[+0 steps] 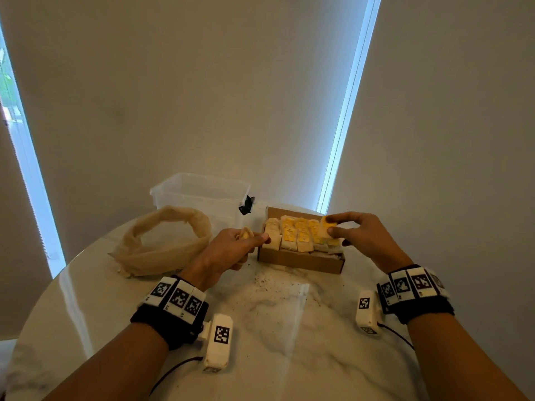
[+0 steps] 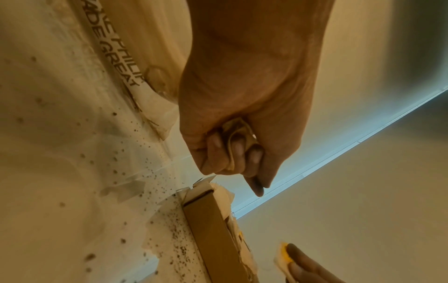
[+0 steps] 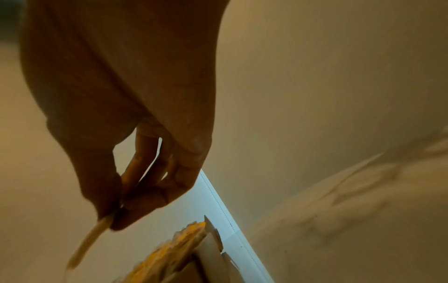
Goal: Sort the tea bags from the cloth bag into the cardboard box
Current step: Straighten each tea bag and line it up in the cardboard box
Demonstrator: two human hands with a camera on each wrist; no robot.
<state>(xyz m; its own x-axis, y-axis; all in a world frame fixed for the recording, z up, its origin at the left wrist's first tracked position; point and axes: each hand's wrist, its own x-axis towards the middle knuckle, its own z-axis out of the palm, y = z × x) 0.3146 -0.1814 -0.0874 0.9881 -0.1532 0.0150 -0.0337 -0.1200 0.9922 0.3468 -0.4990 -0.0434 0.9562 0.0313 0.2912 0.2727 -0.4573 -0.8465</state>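
A brown cardboard box (image 1: 298, 260) stands mid-table, its inside lined with rows of tea bags (image 1: 295, 235) bearing yellow tags. My right hand (image 1: 351, 231) hovers over the box's right end and pinches one yellow-tagged tea bag (image 1: 328, 228) between thumb and fingers; the right wrist view shows that bag (image 3: 89, 243) hanging edge-on above the box (image 3: 206, 254). My left hand (image 1: 234, 244) is just left of the box, fingers curled round a crumpled tea bag (image 1: 246, 233), also seen bunched in the fist (image 2: 238, 137). The cloth bag (image 1: 165, 241) lies open at the left.
A clear plastic bin (image 1: 202, 195) stands behind the cloth bag, with a small black clip (image 1: 247, 204) at its right edge. Loose tea specks (image 1: 269, 280) are scattered on the white marble table (image 1: 289, 328) in front of the box. Window blinds hang behind.
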